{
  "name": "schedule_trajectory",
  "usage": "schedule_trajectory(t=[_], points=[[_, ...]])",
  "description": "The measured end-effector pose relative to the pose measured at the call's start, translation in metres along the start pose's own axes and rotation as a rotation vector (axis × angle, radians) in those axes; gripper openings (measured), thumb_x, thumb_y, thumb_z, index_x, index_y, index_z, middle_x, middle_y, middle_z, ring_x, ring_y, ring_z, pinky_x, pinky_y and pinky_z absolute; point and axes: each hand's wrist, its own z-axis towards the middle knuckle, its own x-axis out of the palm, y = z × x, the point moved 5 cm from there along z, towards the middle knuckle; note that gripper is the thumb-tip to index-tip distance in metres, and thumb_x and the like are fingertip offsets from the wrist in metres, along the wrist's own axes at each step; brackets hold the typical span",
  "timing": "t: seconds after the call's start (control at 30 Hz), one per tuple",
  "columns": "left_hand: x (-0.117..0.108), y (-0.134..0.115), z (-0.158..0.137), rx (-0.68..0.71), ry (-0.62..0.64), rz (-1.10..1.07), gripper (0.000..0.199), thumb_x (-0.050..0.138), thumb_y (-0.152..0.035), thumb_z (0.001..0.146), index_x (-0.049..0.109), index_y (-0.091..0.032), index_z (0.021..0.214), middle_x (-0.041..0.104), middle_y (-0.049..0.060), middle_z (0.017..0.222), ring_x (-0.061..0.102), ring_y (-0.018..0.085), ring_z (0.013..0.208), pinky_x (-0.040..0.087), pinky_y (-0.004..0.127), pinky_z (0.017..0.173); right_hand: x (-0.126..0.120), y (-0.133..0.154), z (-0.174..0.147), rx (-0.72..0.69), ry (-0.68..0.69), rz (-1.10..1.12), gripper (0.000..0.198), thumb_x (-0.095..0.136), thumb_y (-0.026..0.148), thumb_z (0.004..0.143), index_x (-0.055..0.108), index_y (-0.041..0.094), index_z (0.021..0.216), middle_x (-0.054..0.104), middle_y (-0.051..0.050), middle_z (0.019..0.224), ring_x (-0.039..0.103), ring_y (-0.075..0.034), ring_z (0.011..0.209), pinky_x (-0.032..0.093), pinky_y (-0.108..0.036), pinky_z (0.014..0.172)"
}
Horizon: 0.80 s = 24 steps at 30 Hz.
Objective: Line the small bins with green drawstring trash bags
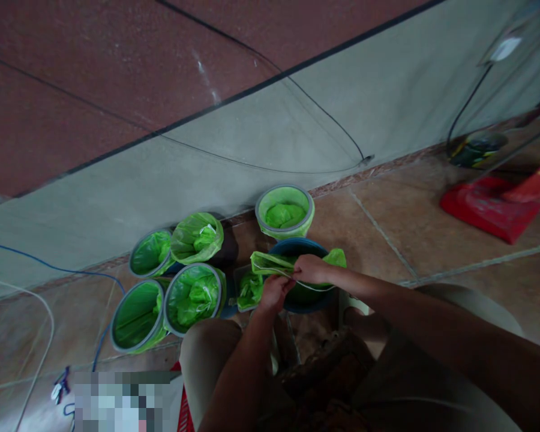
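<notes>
Four green-lined bins [165, 309] stand left of the blue bucket [299, 243]. At its left edge, the left hand [276, 292] pinches a green bag [269, 263] at the white cord [312, 287]. Held above the bucket, the bag is also pinched by the right hand [312, 269]. A red dustpan [488, 207] lies well right of the bucket.

A thin, see-through green plastic bag [270, 262] is stretched crosswise over the mouth of a round, dark blue bin [299, 244], gathered tight at its middle, its ends flaring loosely to either side. A thin pale strip [314, 290] curves along the bag's near side. The bin stands mouth upward on the floor [371, 252], dim green showing inside.
</notes>
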Motion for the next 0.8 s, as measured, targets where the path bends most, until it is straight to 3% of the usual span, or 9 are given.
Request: schedule_trajectory(t=[0.17, 0.33, 0.5, 0.67, 0.8], points=[[0.001, 0.003, 0.0, -0.01, -0.018, 0.036, 0.011, 0.075, -0.015, 0.068, 0.066, -0.017, 0.074, 0.07, 0.002, 0.082, 0.067, 0.014, 0.081, 0.054, 0.03, 0.088, 0.0, 0.003, 0.0, -0.01, -0.033, 0.043, 0.025, 0.057, 0.026, 0.08, 0.081, 0.017, 0.081, 0.073, -0.008, 0.074, 0.063, -0.018, 0.069, 0.037, -0.025, 0.059], [-0.002, 0.009, 0.001, -0.038, -0.046, 0.105, 0.023, 0.081, -0.021, 0.061, 0.063, -0.016, 0.075, 0.068, 0.001, 0.072, 0.065, 0.013, 0.067, 0.052, 0.025, 0.068, 0.0, 0.001, 0.0, 0.019, 0.005, 0.08, 0.024, 0.06, 0.023, 0.081, 0.081, 0.014, 0.084, 0.074, -0.009, 0.075, 0.064, -0.017, 0.07, 0.037, -0.024, 0.059], [-0.005, 0.007, -0.002, -0.051, -0.072, 0.163, 0.021, 0.074, -0.02, 0.06, 0.066, -0.014, 0.078, 0.063, -0.001, 0.063, 0.057, 0.008, 0.055, 0.032, 0.017, 0.046, -0.011, -0.006, 0.002, 0.046, -0.089, 0.029, 0.025, 0.058, 0.019, 0.082, 0.082, 0.014, 0.088, 0.077, -0.011, 0.089, 0.068, -0.021, 0.084, 0.043, -0.024, 0.069], [-0.001, 0.004, -0.005, -0.099, -0.046, 0.011, 0.011, 0.061, -0.012, 0.06, 0.059, -0.014, 0.07, 0.055, -0.003, 0.057, 0.049, 0.006, 0.051, 0.026, 0.017, 0.044, -0.006, -0.005, 0.002, 0.054, -0.06, -0.035, 0.026, 0.06, 0.019, 0.078, 0.083, 0.019, 0.091, 0.077, -0.01, 0.087, 0.069, -0.023, 0.085, 0.043, -0.026, 0.068], [0.003, 0.003, -0.006, -0.16, -0.034, -0.058, 0.01, 0.058, -0.009, 0.061, 0.057, -0.014, 0.07, 0.053, -0.003, 0.058, 0.046, 0.005, 0.048, 0.028, 0.017, 0.044, 0.003, 0.004, 0.0, -0.077, -0.045, -0.027, 0.026, 0.058, 0.014, 0.078, 0.082, 0.017, 0.087, 0.076, -0.01, 0.083, 0.067, -0.022, 0.079, 0.041, -0.027, 0.067]])
